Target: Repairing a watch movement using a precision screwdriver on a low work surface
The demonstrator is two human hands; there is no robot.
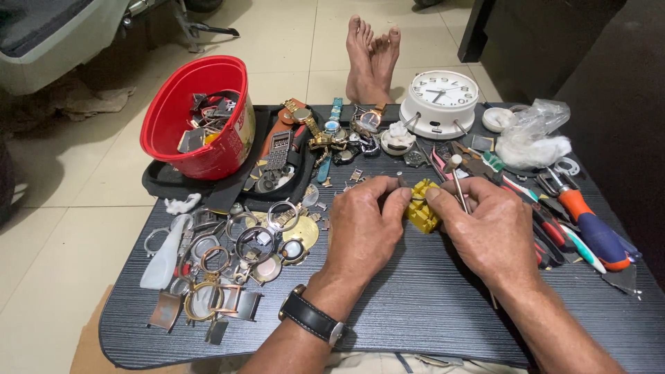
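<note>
Filling most of the frame is a dark striped worktop (415,305), and it is full of little watch things. At the upper left of the frame sits a red bucket (181,114) holding metal bits, tipped a little on a black tray (163,185). At the upper middle stands a white clock (439,100), with a row of wristwatches (325,131) just left of it. At the lower left lies a heap of round watch cases (235,253). At the right edge lie screwdrivers (592,228) with orange and blue handles, near a clear bag (533,131) of white fluff.

In the middle, the left hand (364,225) and the right hand (488,228) meet around a small yellow tool block (422,208) resting on the worktop. The left hand is pinched shut on the block's left side. The right hand is pressed on its right side and also grips a thin metal pin tool (458,183) that stands up between its fingers.

To do this well, I think the block should stay flat on the worktop, the left hand should keep it from sliding, and the push should be slow and straight so tiny parts do not jump away
</note>
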